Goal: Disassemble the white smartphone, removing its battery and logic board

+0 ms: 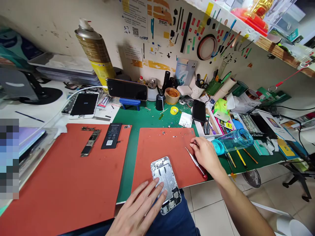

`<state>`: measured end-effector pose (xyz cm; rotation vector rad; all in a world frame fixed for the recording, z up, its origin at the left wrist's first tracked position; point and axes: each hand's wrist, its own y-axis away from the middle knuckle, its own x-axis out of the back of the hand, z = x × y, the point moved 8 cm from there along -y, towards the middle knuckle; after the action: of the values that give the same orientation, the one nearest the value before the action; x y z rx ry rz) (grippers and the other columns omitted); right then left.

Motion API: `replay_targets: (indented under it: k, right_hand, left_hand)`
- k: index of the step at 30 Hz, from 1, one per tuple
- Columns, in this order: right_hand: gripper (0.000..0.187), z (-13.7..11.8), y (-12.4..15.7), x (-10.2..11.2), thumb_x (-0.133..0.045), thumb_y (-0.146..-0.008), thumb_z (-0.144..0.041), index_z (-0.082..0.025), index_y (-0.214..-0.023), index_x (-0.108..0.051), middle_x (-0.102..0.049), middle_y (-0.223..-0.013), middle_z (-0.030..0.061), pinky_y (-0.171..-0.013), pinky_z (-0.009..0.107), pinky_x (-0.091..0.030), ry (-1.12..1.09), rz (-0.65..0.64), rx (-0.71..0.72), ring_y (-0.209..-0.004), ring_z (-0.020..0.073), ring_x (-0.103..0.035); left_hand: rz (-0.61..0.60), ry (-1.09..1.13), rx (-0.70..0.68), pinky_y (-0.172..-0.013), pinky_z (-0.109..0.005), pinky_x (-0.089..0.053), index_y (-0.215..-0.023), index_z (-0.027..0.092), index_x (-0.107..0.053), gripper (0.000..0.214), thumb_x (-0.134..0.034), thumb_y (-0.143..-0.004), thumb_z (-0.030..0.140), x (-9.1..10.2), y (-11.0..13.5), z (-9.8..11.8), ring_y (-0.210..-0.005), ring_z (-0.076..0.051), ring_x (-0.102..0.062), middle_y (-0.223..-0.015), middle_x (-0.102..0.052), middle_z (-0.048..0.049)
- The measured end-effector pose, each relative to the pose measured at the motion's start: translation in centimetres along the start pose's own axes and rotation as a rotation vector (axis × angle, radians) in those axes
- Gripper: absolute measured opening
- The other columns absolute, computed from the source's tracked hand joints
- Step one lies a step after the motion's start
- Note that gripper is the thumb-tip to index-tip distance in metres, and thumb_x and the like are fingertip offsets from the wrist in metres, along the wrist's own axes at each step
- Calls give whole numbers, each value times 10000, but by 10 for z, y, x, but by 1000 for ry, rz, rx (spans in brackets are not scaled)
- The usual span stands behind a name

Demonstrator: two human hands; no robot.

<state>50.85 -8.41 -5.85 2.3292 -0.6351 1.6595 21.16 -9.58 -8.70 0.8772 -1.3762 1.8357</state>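
Note:
My left hand (141, 208) lies flat with outstretched fingers over the lower left part of a silver phone housing (165, 178). The housing is open, its ribbed inside facing up, and it juts past the front edge of the orange-red mat (147, 144). At the mat's right side, my right hand (205, 154) has its thumb and fingers pinched together. A small dark bit shows at those fingertips, too little to name. Just left of that hand, a screwdriver (195, 162) with a silver shaft and red end rests on the mat.
A second mat (73, 183) on the left bears a logic board (90, 142) and a black battery (112, 136). A phone (126, 89) leans on a blue stand. Beyond my right hand lies a blue bottle (233, 141). Small screws dot the nearer mat's back part.

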Motion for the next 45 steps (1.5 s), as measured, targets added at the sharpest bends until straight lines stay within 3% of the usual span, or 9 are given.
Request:
replay_targets:
  k: [4, 14, 19, 23, 27, 31, 35, 40, 45]
  right_hand:
    - [169, 0, -6, -6, -599, -1046, -135, -201, -927, -699, -706, -982, 58, -782, 322, -425, 22, -56, 18, -898, 225, -670]
    - [195, -7, -30, -10, -581, -1035, -130, -196, -891, -694, -729, -980, 70, -802, 310, -441, -7, -83, 3, -895, 217, -680]
    - [208, -2, -25, -5, -562, -1038, -151, -188, -993, -762, -777, -1041, 91, -845, 325, -482, -64, -35, -35, -958, 236, -720]
    - [229, -3, -11, 17, -562, -1056, -250, -193, -1014, -779, -787, -1050, 95, -833, 332, -496, -111, 43, -54, -933, 238, -716]
    - [461, -15, 30, 60, -485, -1134, -460, -206, -844, -737, -726, -845, 60, -700, 315, -493, -198, 133, -77, -752, 201, -659]
    - [422, -27, 79, 93, -500, -1153, -441, -227, -927, -785, -759, -1022, 77, -705, 303, -548, -467, 322, -64, -832, 190, -703]
    - [338, -40, 98, 73, -476, -1162, -321, -229, -1058, -784, -760, -951, 52, -684, 304, -603, -526, 313, 75, -753, 171, -740]
    - [97, -56, 98, 39, -685, -1057, -208, -224, -1079, -778, -786, -1016, 55, -820, 332, -661, -353, 230, 276, -923, 199, -782]
    - [385, -74, 110, 39, -737, -972, -30, -239, -1294, -771, -817, -1178, 69, -894, 374, -709, -343, 280, 481, -1068, 236, -807]
  left_hand:
    - [-48, -91, -71, -1425, -472, -155, -1577, 205, -608, 543, -376, -1112, 46, -2, 0, 2, -1644, -266, -389, -1696, -539, -31]
    - [2, -72, -87, -1423, -507, -154, -1531, 151, -649, 498, -406, -1109, 47, 3, 0, 3, -1632, -305, -409, -1677, -557, -88]
    - [52, -45, -53, -1419, -493, -170, -1464, 140, -699, 457, -422, -1110, 57, 8, -5, 3, -1636, -290, -402, -1613, -625, -87]
    - [56, -47, -47, -1415, -501, -188, -1456, 149, -702, 483, -403, -1098, 26, 6, -4, 4, -1625, -280, -422, -1607, -632, -77]
    - [40, -35, -19, -1413, -503, -200, -1487, 141, -679, 495, -415, -1089, 12, 0, -1, 4, -1617, -289, -437, -1654, -583, -91]
    - [67, -13, 18, -1401, -474, -261, -1498, 136, -664, 461, -449, -1099, 51, 0, -2, 4, -1626, -277, -422, -1661, -577, -86]
    - [44, -23, 19, -1362, -482, -360, -1490, 117, -664, 432, -452, -1115, 84, 3, -3, 4, -1622, -288, -430, -1619, -619, -95]
    - [51, -14, 58, -1350, -479, -396, -1518, 109, -633, 431, -511, -1105, 102, 6, 0, 2, -1617, -280, -440, -1608, -626, -118]
    - [83, 3, 101, -1357, -474, -387, -1518, 84, -619, 451, -594, -1067, 97, 3, 1, 1, -1598, -280, -468, -1581, -647, -146]
